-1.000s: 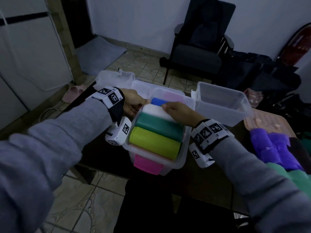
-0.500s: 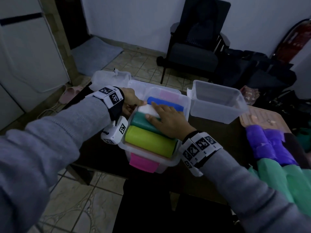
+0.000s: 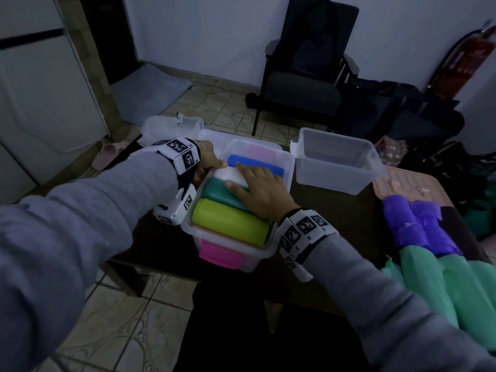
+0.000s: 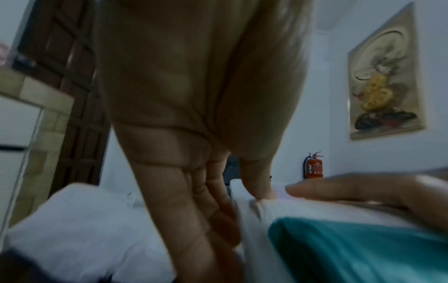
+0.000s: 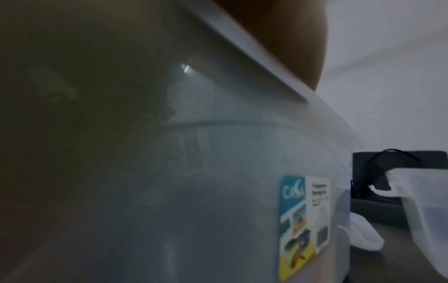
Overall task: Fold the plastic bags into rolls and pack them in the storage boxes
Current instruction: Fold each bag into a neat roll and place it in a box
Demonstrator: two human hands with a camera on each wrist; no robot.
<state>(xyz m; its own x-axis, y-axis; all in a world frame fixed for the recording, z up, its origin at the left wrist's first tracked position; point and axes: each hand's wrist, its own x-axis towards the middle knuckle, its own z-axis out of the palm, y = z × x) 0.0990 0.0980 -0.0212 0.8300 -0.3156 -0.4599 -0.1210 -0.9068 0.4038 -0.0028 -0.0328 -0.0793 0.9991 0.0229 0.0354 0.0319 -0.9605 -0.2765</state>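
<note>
A clear storage box with a pink latch stands on the dark table. In it lie a blue roll, a white roll, a teal roll and a yellow-green roll. My right hand lies flat on the white and teal rolls, fingers straight. My left hand grips the box's left wall. In the left wrist view its thumb is at the rim and its fingers are outside. The right wrist view shows only the box's labelled wall.
An empty clear box stands right of the packed one. Loose purple bags and green bags lie at the table's right. A lid and white plastic sit behind my left hand. A dark chair stands beyond the table.
My right hand has moved from the far end of the white roll to lie flat across the white and teal rolls. The left hand has stayed on the box's wall.
</note>
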